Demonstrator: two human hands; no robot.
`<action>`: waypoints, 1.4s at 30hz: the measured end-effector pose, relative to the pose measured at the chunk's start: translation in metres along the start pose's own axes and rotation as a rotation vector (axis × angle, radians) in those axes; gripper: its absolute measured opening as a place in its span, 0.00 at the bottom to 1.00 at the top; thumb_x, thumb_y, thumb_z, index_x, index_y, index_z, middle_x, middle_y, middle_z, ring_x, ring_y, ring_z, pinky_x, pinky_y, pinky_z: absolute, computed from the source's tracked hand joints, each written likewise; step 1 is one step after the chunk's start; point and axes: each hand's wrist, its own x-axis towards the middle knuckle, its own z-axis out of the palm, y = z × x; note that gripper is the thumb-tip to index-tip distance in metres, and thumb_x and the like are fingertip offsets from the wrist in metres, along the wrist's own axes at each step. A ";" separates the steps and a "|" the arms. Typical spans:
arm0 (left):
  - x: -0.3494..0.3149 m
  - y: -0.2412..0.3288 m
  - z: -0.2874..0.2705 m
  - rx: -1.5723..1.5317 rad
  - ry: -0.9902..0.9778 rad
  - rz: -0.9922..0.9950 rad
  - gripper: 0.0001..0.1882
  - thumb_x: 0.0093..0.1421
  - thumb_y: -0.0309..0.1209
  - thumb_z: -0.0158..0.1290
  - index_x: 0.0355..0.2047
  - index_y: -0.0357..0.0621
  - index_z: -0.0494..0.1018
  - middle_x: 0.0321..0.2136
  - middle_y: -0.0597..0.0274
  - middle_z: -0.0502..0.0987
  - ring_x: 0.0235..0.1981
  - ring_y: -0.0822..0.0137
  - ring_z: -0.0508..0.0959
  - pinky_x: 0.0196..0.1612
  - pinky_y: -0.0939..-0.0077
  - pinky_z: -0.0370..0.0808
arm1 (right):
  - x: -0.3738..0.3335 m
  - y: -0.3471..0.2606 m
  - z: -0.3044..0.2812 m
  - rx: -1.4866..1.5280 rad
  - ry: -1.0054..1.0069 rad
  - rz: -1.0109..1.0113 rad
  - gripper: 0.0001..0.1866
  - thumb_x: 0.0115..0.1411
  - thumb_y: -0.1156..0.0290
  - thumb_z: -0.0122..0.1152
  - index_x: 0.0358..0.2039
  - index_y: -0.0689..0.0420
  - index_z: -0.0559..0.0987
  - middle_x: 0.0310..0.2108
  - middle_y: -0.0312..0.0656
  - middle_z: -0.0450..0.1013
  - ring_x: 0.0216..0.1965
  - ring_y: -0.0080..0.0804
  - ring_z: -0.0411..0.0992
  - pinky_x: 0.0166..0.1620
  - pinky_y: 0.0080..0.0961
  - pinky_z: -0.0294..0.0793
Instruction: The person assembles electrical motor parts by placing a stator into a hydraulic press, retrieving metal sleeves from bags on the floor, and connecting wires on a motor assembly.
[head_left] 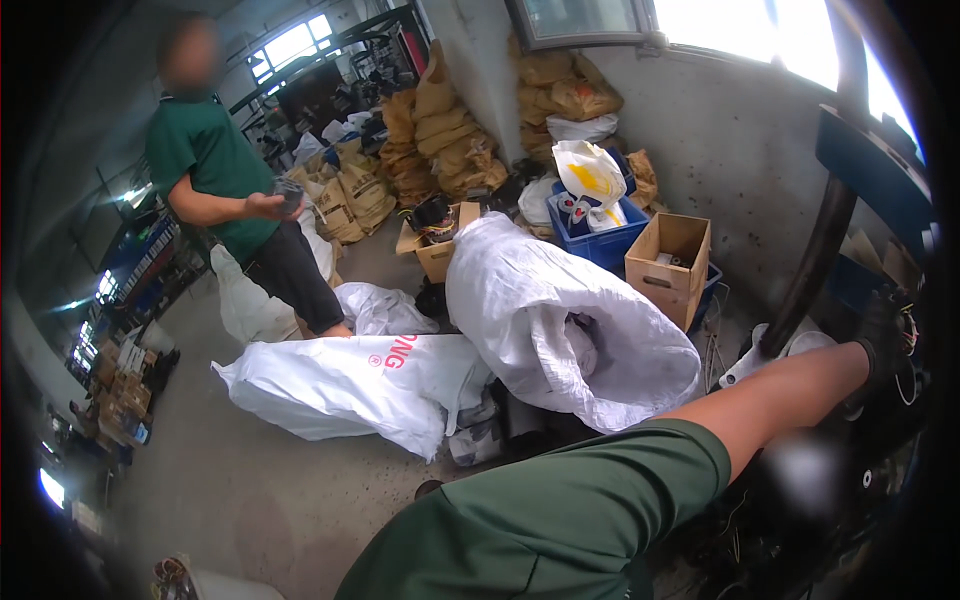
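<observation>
- With left hand (882, 335) at dim right edge, near thin wires (908, 326); cannot tell grip.
- Cannot see right hand.
- Crosses before open-mouthed white sack (510, 265).
- Opens leftward onto floor (225, 470).

Thin wires (910, 322) — partly lost in shadow — stick out at the far right.

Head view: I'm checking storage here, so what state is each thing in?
Large white sack: mouth wide open, contents partly visible
White sack with red print: lying down, creased
Wooden box: open-topped, something inside
Blue crate: uncovered, loaded
Cardboard box: open, filled
Brown sacks: stacked, bulging
Window: can't tell whether open
Co-worker's hand: holding a dark object
</observation>
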 end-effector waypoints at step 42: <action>-0.464 -0.230 -0.318 -0.731 1.036 0.083 0.26 0.69 0.42 0.54 0.64 0.52 0.64 0.51 0.58 0.75 0.45 0.60 0.81 0.49 0.67 0.78 | 0.021 0.043 -0.058 -0.469 -0.163 -0.254 0.24 0.71 0.65 0.46 0.59 0.70 0.71 0.48 0.54 0.78 0.50 0.40 0.75 0.57 0.36 0.71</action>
